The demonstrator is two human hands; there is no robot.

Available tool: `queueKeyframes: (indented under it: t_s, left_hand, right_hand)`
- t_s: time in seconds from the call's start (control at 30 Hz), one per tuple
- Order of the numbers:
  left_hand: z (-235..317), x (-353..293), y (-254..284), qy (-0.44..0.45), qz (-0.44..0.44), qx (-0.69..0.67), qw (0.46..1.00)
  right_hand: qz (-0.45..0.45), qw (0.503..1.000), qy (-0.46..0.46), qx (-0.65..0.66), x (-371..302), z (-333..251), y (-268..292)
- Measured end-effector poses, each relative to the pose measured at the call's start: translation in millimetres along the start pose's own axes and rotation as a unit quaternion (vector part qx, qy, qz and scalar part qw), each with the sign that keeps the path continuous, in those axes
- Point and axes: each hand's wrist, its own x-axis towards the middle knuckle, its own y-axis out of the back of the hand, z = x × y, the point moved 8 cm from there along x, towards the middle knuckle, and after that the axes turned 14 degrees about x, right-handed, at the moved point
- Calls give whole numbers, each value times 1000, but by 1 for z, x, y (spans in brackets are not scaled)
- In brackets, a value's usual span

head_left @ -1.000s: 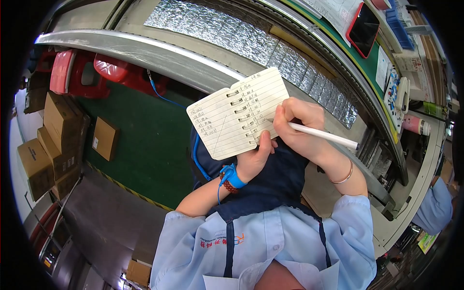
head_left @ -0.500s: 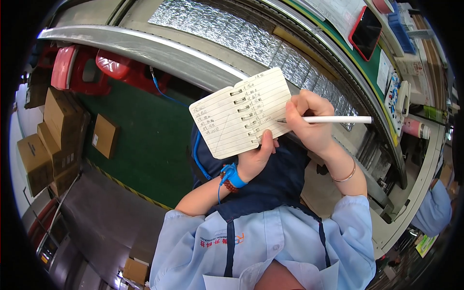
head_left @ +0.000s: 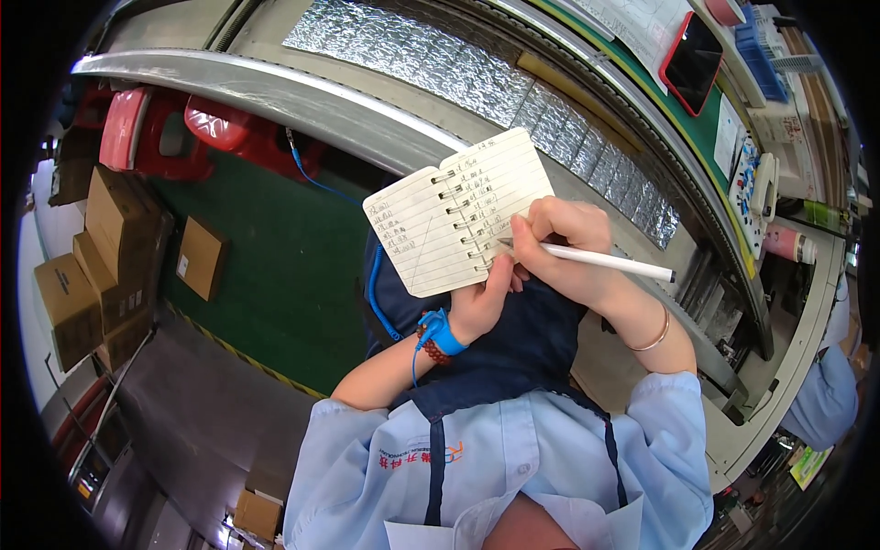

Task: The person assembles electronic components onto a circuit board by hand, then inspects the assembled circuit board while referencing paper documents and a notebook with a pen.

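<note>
A small ring-bound notebook [head_left: 412, 234] lies open before me, its lined pages carrying rows of handwriting. My left hand [head_left: 481, 302] grips it at the lower edge, thumb on the right page and the other fingers mostly hidden beneath. A blue wrist strap [head_left: 443, 334] and a brown bead bracelet circle that wrist. In my right hand [head_left: 564, 243] a white pen [head_left: 614, 262] is pinched, its dark tip at the written lines of the right page near the rings. The pen's back end slants down to the right.
Beyond the notebook runs a metal-edged conveyor [head_left: 275, 87] with a silvery sheet [head_left: 412, 64]. A red-edged phone [head_left: 692, 64] lies on the green bench at right. Red stools [head_left: 220, 124] and cardboard boxes [head_left: 115, 247] stand left. A blue coiled cord [head_left: 374, 284] hangs from my strap.
My right hand has moved left and down across the right page. The pen has tilted, its back end now lower. The notebook has shifted slightly; my left hand still holds it.
</note>
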Motion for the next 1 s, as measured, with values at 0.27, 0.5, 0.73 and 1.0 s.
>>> queueKeyframes:
  t_s: [0.27,0.5,0.73,1.0]
  left_hand:
    - [1,-2,-2,-12,-7,17,1000]
    - [3,0,-2,-11,1,21,1000]
    - [2,-1,-2,-18,-3,24,1000]
    - [0,-2,-1,-20,-3,31,999]
  right_hand:
    - [-37,999,5,-16,1,-1,-6]
    - [-38,999,-10,-5,1,0,-6]
    - [-28,999,-3,-18,1,0,-4]
    - [-19,1000,-2,-23,1,1,-3]
